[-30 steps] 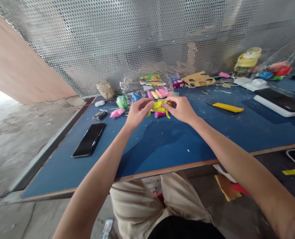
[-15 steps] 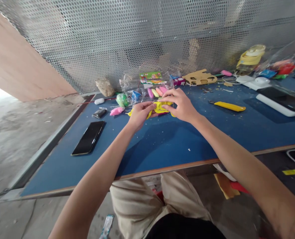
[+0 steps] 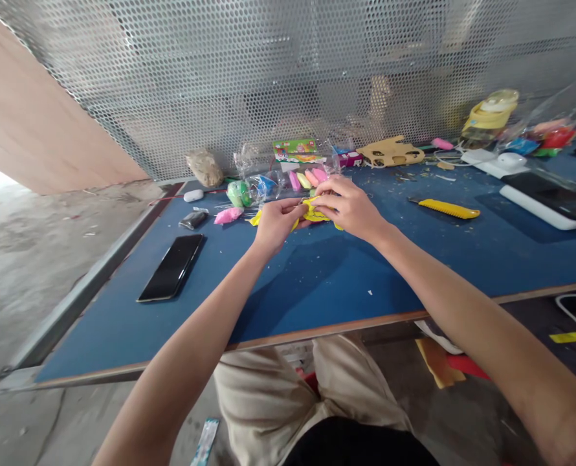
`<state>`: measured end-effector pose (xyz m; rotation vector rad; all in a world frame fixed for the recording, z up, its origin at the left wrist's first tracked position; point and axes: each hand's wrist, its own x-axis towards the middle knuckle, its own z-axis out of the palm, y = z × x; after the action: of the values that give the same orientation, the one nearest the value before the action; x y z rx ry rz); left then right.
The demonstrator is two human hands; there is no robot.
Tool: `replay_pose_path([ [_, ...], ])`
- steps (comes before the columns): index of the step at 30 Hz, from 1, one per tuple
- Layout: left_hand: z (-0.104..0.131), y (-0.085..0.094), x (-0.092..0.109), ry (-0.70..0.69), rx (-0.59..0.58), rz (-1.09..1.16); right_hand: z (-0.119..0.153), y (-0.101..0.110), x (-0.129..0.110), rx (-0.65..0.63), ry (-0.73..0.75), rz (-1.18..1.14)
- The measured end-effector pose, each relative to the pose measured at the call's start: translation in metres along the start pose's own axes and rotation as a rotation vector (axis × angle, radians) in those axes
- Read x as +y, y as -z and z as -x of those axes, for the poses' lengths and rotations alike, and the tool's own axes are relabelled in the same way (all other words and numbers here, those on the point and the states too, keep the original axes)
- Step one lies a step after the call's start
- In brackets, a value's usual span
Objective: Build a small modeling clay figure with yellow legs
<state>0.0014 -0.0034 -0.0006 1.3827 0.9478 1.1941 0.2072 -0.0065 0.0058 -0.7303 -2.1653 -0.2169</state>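
Note:
Yellow clay [image 3: 316, 212] is between my two hands, above the back middle of the blue table. My left hand [image 3: 279, 223] has its thumb and fingers closed on the clay's left part. My right hand [image 3: 349, 206] pinches the clay from the right with thumb and fingertips. Some yellow shows to the left of my left hand and under my right fingers. Just behind my hands lie small pink and yellow clay sticks [image 3: 307, 179]. The underside of the clay is hidden.
On the blue table [image 3: 346, 285], a black phone [image 3: 172, 268] lies left and a yellow cutter [image 3: 448, 208] right. Pink [image 3: 228, 215], green [image 3: 238, 193] and black [image 3: 193, 219] packets lie left of my hands. A white power bank with a phone [image 3: 554, 200] sits far right.
My right fingers have closed in on the yellow clay and cover more of it. My left hand has shifted very slightly to the right.

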Motion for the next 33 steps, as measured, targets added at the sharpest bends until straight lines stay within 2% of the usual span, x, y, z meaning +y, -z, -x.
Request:
replay_pose_path([
  [9,-0.0010,-0.0028,-0.0012,-0.020,0.047,0.019,0.0022,0.0021,-0.0052,-0.074,-0.026,-0.100],
  [16,-0.0016,-0.0018,-0.0007,-0.093,0.025,0.086,0.0018,0.0029,-0.0039,0.013,-0.006,-0.051],
  [21,0.0009,-0.0038,0.0009,-0.084,0.020,0.110,0.0019,0.0021,-0.0039,-0.080,-0.032,-0.103],
  [28,-0.0002,-0.0001,-0.0003,-0.070,-0.008,0.085,0.0038,0.0026,-0.0046,-0.059,-0.058,-0.135],
  [33,-0.0010,-0.0008,-0.0039,-0.105,0.031,0.038,0.0028,0.0044,-0.0068,-0.119,-0.050,-0.134],
])
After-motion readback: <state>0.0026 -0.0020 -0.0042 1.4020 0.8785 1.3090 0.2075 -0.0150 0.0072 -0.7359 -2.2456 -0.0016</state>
